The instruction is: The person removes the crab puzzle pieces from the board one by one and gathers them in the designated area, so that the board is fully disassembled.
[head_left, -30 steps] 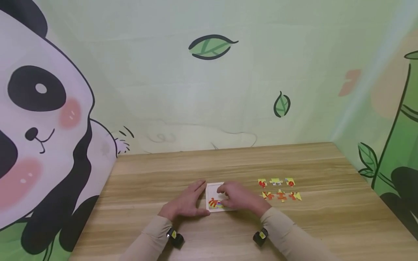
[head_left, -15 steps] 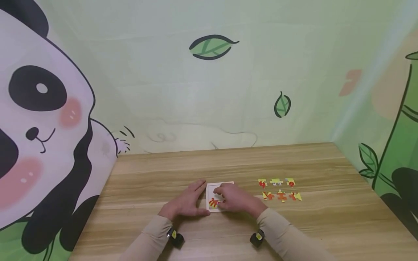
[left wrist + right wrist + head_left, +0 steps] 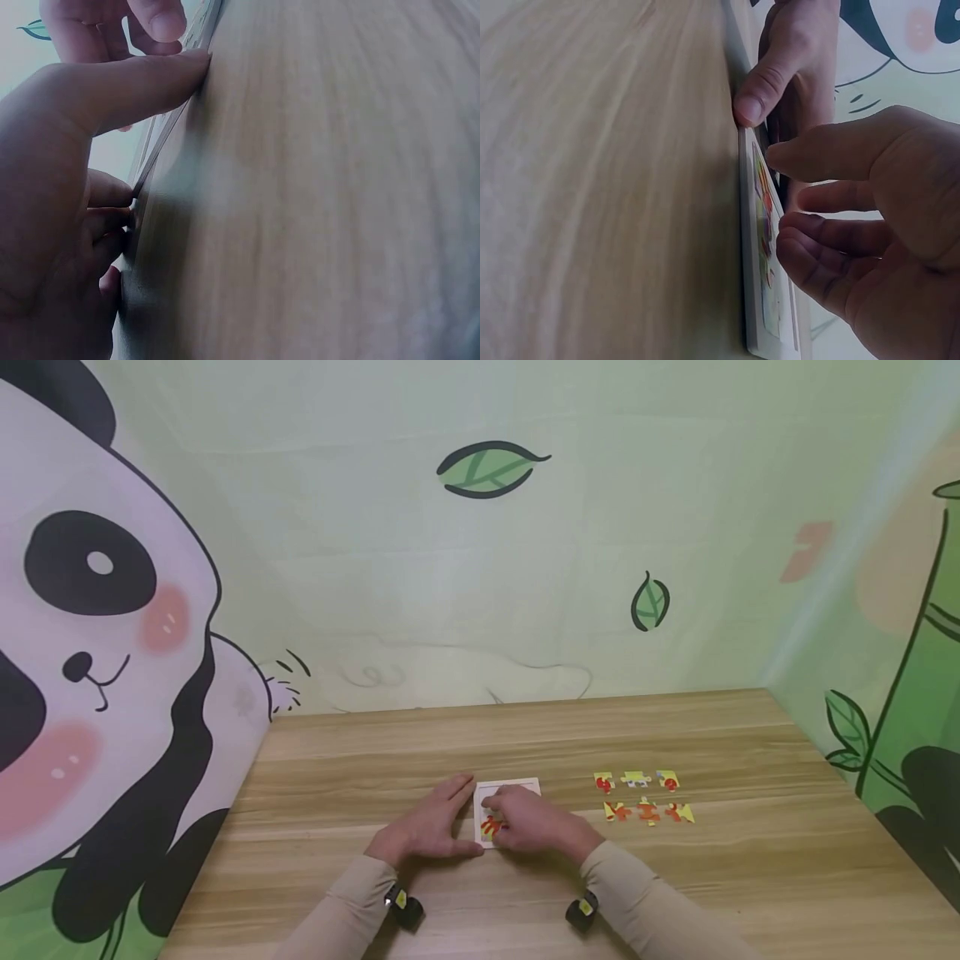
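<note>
A small white-framed puzzle tray (image 3: 528, 783) lies flat on the table, with red and yellow puzzle pieces (image 3: 489, 828) along its near side. My left hand (image 3: 427, 823) rests at the tray's left edge. Its thumb touches the near left corner and its straight index finger reaches the far left corner. Over the tray, my right hand (image 3: 531, 818) has its bent fingers low above the fitted pieces (image 3: 767, 202). In the right wrist view the thumb and fingertips stand apart, with nothing showing between them. That hand hides much of the tray's right side in the head view.
Several loose puzzle pieces (image 3: 648, 811) in red and yellow lie in two rows to the right of the tray. The wooden table (image 3: 375, 739) meets a green wall (image 3: 360, 552) with leaf drawings at the back. A painted panda (image 3: 120, 610) covers the left wall.
My right hand has slid left across the tray, from its right part toward the left, uncovering the far right corner. The left hand and the loose pieces have stayed in place.
</note>
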Demonstrator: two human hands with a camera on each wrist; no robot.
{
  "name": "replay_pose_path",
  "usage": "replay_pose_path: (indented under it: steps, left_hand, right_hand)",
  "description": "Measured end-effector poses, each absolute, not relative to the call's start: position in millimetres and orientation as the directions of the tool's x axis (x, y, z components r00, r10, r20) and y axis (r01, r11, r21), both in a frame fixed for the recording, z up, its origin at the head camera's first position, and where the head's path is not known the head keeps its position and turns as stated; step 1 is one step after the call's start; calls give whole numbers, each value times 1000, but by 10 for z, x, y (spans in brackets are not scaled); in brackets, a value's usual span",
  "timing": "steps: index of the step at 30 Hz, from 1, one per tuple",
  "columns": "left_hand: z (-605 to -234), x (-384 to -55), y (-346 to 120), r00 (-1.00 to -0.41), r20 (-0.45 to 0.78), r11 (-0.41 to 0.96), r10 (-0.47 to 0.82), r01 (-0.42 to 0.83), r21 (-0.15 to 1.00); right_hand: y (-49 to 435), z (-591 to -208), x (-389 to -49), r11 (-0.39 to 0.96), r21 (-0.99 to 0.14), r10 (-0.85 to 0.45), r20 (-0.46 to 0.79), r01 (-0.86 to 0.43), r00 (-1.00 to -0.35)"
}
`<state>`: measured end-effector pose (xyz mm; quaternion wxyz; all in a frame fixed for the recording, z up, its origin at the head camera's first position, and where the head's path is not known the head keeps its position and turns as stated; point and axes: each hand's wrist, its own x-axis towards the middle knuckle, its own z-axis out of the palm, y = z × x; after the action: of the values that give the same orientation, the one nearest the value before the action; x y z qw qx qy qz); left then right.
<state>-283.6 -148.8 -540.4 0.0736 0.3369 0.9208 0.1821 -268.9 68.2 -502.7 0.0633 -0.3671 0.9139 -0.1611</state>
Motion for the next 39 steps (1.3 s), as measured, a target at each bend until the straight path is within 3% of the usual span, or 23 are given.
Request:
replay_pose_path:
  steps: [13,39]
  left_hand:
    - [-5424,-2849,-1477,-756,-4,706,654,608,363]
    - [-5402,-2851,-1469,-760,-6,708,650,603,367]
  right_hand:
    - [647,-5095,-2697,663,-279,-717,32,-695,-697]
    - [611,-5121,-2674,672,-342,-693,21,-657,-720]
